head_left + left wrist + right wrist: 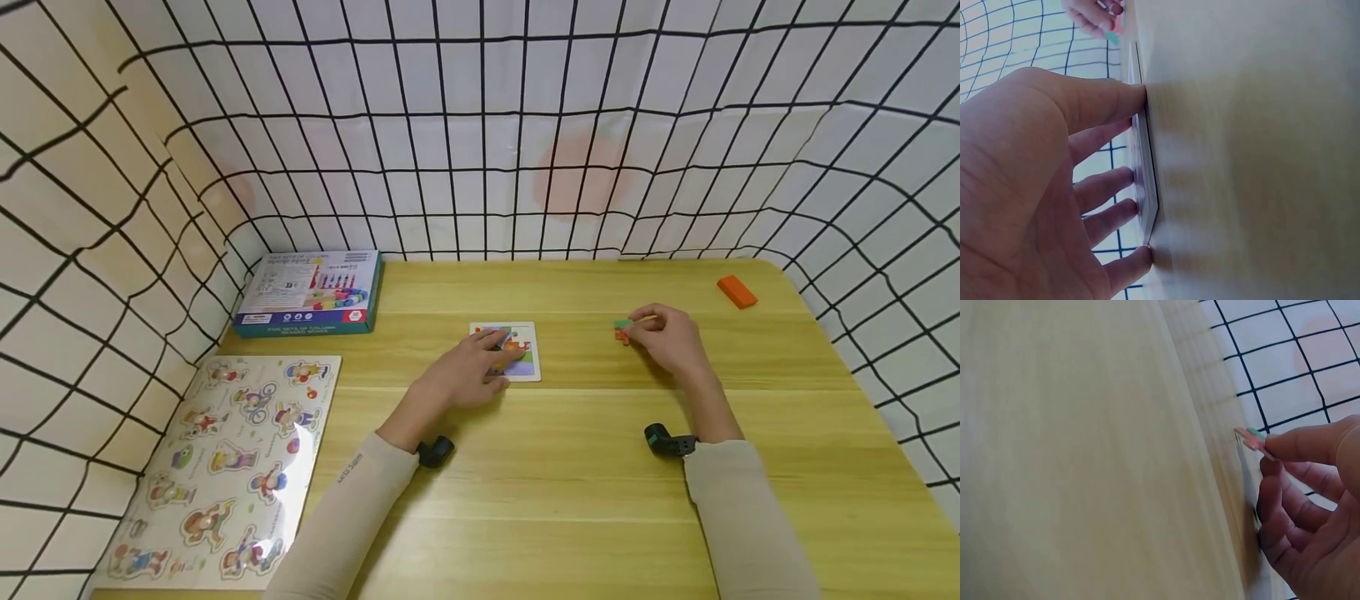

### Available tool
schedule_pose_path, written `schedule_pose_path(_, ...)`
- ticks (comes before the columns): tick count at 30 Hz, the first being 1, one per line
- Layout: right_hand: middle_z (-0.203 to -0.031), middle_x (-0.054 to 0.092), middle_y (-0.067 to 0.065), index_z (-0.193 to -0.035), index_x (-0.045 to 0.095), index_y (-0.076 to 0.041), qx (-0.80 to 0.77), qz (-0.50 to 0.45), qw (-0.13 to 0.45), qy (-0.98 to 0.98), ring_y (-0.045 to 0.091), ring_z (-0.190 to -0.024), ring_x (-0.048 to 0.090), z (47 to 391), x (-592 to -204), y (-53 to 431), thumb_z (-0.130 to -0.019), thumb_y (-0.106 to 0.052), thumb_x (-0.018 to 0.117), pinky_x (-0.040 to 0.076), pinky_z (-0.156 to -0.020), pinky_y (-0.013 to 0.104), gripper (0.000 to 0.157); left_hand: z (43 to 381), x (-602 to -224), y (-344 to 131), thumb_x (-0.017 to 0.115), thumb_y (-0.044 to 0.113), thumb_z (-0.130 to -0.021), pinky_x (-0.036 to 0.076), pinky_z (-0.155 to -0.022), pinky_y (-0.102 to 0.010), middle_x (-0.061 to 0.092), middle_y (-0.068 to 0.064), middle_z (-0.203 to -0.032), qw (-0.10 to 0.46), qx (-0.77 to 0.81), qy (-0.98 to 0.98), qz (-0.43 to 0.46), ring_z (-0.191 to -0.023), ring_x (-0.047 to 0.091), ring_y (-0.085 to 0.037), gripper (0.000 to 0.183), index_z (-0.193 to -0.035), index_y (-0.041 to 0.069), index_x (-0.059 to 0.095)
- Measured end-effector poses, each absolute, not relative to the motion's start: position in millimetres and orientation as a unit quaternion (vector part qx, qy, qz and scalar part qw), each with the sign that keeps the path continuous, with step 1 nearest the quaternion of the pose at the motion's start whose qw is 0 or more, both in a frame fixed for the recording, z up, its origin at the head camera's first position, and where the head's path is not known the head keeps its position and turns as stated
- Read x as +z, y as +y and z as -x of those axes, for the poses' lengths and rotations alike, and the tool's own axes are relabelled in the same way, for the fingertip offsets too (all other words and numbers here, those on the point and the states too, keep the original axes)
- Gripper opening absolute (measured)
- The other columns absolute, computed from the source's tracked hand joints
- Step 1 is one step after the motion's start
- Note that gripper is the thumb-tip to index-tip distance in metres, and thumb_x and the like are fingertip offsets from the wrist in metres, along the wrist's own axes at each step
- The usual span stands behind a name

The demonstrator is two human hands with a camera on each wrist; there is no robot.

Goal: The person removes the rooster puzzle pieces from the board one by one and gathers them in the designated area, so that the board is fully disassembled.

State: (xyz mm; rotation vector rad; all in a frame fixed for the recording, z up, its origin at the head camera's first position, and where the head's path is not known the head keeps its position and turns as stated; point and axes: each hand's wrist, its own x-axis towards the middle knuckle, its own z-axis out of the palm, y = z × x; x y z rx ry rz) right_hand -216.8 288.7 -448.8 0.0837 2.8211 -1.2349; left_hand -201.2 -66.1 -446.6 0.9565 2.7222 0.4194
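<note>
A small square jigsaw puzzle board (536, 372) with a white border lies on the table in front of me. Over its left part spreads my left hand (467, 370), fingertips on the picture and hiding some of it. The left wrist view shows the thumb at one edge of the board (1148, 181) and the little finger down at the tabletop. To the right, my right hand (670, 342) pinches a green and red jigsaw piece (622, 332) between thumb and fingers. Seen from the right wrist, the piece (1249, 437) is held close over the wooden surface, edge-on.
At the back left lies a boxed toy set (307, 292). A peg-style picture board (243, 467) with cartoon figures covers the table's left side. An orange block (737, 292) sits at the back right. Black-grid white cloth (502, 142) walls in the wooden table (570, 500).
</note>
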Motion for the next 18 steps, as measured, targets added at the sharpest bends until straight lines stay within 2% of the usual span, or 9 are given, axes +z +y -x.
schedule_pose_path(4,-0.116,0.070,0.026,-0.126,0.065,0.000,-0.379,-0.037,0.022,0.924,0.038,-0.105,0.064,215.4,-446.5,289.7,-0.101,-0.024,0.064,0.051,-0.089,0.045,0.035,201.6,-448.0,-65.8,0.057,0.032,-0.105,0.024,-0.129,-0.049,0.027,-0.008,-0.171,0.114,0.146,0.928,-0.323,-0.159,0.023,-0.033,0.054,-0.157,0.032,0.045)
schedule_pose_path(10,-0.106,0.067,0.019,-0.122,0.065,0.003,-0.363,-0.059,0.033,0.929,0.031,-0.095,0.062,217.9,-450.2,288.9,-0.101,-0.022,0.061,0.050,-0.082,0.035,0.033,201.5,-449.6,-65.5,0.058,0.031,-0.104,0.024,-0.129,-0.050,0.027,-0.009,-0.171,0.118,0.157,0.927,-0.321,-0.158,0.024,-0.036,0.054,-0.157,0.031,0.045)
schedule_pose_path(18,-0.107,0.068,0.020,-0.121,0.066,0.004,-0.366,-0.079,0.033,0.927,0.031,-0.095,0.063,219.4,-451.3,287.6,-0.100,-0.023,0.063,0.052,-0.082,0.037,0.034,202.8,-449.6,-64.8,0.058,0.031,-0.105,0.025,-0.128,-0.051,0.025,-0.009,-0.171,0.118,0.160,0.925,-0.324,-0.158,0.023,-0.037,0.054,-0.157,0.030,0.045)
